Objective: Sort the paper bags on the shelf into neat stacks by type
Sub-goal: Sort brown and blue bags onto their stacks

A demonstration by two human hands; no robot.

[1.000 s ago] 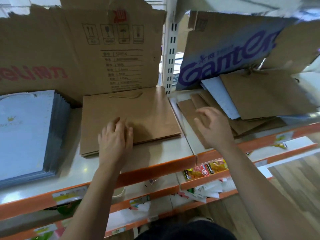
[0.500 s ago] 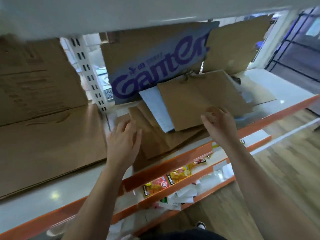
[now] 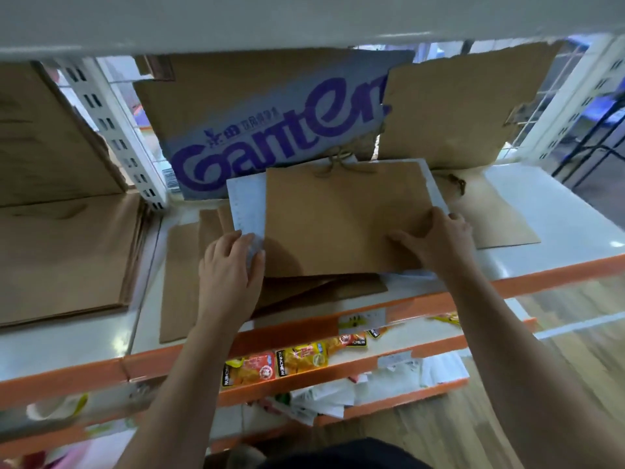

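A brown paper bag with twine handles [image 3: 338, 218] lies on top of a mixed pile on the white shelf [image 3: 548, 238]. My right hand [image 3: 436, 242] grips its right edge, thumb on top. A white bag [image 3: 245, 208] pokes out on the pile's left; my left hand [image 3: 230, 265] rests on its lower corner, fingers loosely curved. Flat darker brown bags [image 3: 182, 282] lie beneath the pile, fanned crookedly. Another brown bag [image 3: 497, 218] lies flat to the right. A neat stack of large brown bags [image 3: 67, 258] sits in the left bay.
Cardboard sheets, one printed "Ganten" [image 3: 270, 130], lean against the back of the shelf. A white slotted upright [image 3: 111, 130] divides the two bays. The orange shelf edge [image 3: 372, 313] runs in front; lower shelves hold snack packets [image 3: 280, 363] and loose white bags.
The view has swung right from the left bay's brown stack to the mixed pile. Both hands moved onto that pile: the right now grips the top brown bag, the left lies on the white bag.
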